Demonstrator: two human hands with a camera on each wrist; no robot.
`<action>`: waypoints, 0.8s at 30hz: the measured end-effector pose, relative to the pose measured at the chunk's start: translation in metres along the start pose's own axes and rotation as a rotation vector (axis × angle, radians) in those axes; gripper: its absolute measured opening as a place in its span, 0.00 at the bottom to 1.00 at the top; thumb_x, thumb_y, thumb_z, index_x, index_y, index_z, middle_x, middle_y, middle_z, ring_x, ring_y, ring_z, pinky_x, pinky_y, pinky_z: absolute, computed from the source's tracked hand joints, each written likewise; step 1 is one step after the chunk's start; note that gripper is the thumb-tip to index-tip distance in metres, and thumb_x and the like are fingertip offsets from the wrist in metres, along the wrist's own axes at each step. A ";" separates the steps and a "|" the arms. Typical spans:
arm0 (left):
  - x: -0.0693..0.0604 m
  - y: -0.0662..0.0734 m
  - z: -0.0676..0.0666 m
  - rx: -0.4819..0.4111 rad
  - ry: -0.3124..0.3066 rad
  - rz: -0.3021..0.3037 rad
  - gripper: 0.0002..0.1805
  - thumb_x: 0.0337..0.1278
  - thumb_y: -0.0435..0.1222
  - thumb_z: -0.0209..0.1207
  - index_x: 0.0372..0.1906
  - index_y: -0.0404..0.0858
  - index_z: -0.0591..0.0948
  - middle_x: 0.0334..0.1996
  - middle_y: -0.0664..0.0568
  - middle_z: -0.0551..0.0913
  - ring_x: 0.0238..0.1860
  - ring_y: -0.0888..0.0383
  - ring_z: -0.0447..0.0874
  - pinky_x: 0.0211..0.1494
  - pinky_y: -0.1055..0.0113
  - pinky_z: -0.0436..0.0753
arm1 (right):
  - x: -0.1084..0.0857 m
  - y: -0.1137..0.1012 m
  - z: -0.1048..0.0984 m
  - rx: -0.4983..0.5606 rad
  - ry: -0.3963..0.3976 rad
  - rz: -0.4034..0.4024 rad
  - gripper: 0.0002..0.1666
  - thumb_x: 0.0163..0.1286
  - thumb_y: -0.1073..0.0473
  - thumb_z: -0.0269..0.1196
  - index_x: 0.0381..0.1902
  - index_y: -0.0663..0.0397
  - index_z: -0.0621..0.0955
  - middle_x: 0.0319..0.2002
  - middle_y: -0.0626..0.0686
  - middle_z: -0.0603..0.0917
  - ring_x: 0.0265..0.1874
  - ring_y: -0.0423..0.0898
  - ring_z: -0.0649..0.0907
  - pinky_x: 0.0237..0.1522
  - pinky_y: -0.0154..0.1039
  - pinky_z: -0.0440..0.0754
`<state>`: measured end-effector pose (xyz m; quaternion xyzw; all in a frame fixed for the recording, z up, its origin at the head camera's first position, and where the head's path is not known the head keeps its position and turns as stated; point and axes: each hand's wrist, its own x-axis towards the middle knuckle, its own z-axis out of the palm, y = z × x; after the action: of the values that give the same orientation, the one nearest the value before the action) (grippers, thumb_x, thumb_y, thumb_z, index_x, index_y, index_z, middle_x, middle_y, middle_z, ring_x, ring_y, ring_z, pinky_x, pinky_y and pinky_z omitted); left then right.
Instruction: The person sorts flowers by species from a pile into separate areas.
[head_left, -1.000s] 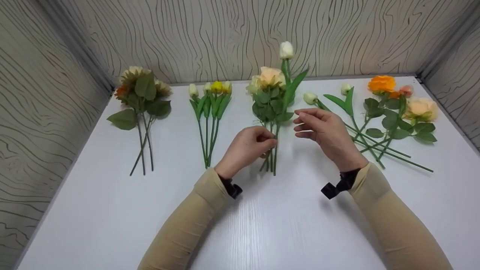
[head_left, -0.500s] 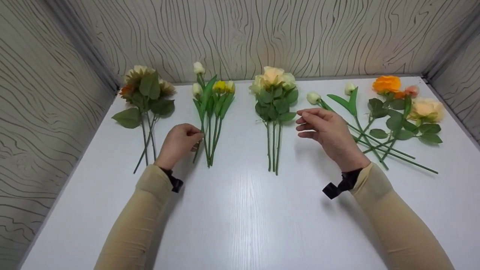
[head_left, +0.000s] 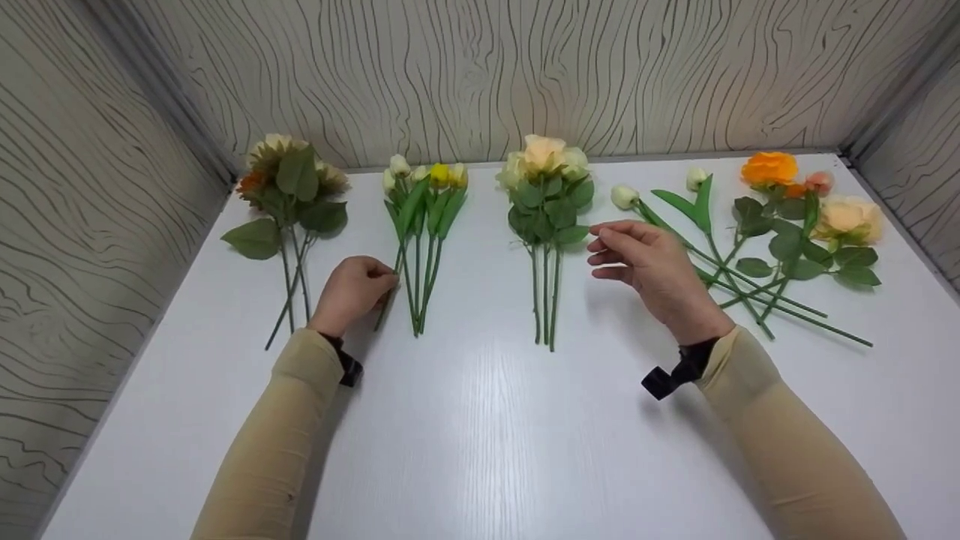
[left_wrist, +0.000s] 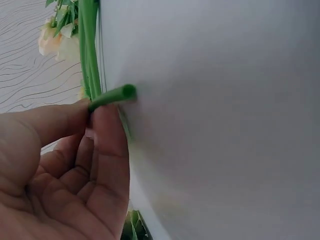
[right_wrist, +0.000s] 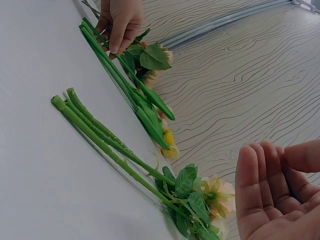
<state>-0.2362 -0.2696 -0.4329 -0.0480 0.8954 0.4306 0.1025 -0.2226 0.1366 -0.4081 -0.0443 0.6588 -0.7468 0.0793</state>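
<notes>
The left hand (head_left: 351,294) pinches a green stem (left_wrist: 116,95) between thumb and fingers; its white tulip (head_left: 400,166) sits against the tulip bunch (head_left: 450,214). The right hand's (head_left: 651,271) fingers are loosely bent and well parted from the thumb, holding nothing, just beside the rose bunch (head_left: 551,199). Farther left lies a leafy bunch (head_left: 298,172). Three groups look formed, this tulip nearly placed; the crossed white tulips (head_left: 625,197), orange flower (head_left: 769,169) and peach rose (head_left: 849,219) on the right seem left to sort.
</notes>
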 end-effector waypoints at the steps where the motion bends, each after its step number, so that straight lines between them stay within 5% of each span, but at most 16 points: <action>1: 0.000 0.000 0.000 -0.002 -0.004 -0.001 0.13 0.73 0.37 0.59 0.51 0.32 0.85 0.42 0.43 0.83 0.39 0.52 0.81 0.42 0.62 0.83 | 0.000 0.000 0.000 -0.002 0.001 0.002 0.21 0.76 0.53 0.65 0.56 0.65 0.80 0.46 0.58 0.83 0.43 0.52 0.85 0.48 0.42 0.87; 8: -0.001 0.004 -0.001 0.013 -0.030 0.016 0.16 0.73 0.40 0.60 0.54 0.32 0.84 0.46 0.42 0.84 0.43 0.50 0.83 0.46 0.58 0.84 | 0.000 0.001 -0.003 -0.016 -0.009 0.010 0.26 0.76 0.53 0.65 0.60 0.70 0.78 0.46 0.58 0.83 0.44 0.52 0.85 0.48 0.42 0.87; 13: -0.012 0.024 0.003 0.151 0.048 0.119 0.22 0.75 0.45 0.58 0.62 0.34 0.80 0.53 0.43 0.81 0.50 0.48 0.80 0.50 0.53 0.81 | 0.001 0.001 -0.014 -0.151 -0.005 0.032 0.24 0.76 0.52 0.64 0.58 0.66 0.80 0.48 0.58 0.84 0.44 0.51 0.85 0.47 0.41 0.87; 18: -0.026 0.058 0.033 0.298 0.082 0.351 0.22 0.74 0.44 0.60 0.64 0.37 0.80 0.57 0.45 0.80 0.55 0.50 0.80 0.54 0.53 0.82 | 0.002 -0.007 -0.055 -0.449 0.050 0.100 0.29 0.77 0.45 0.62 0.62 0.62 0.79 0.52 0.59 0.83 0.46 0.49 0.84 0.46 0.36 0.86; 24: -0.050 0.101 0.093 0.504 -0.015 0.720 0.23 0.73 0.44 0.62 0.66 0.40 0.79 0.60 0.47 0.81 0.61 0.51 0.78 0.64 0.58 0.78 | 0.001 -0.015 -0.126 -0.844 0.115 0.124 0.28 0.79 0.44 0.58 0.61 0.62 0.80 0.52 0.61 0.82 0.45 0.52 0.80 0.38 0.33 0.82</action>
<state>-0.1915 -0.1341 -0.4015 0.2967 0.9314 0.2072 -0.0393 -0.2463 0.2612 -0.4095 0.0085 0.9113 -0.4070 0.0623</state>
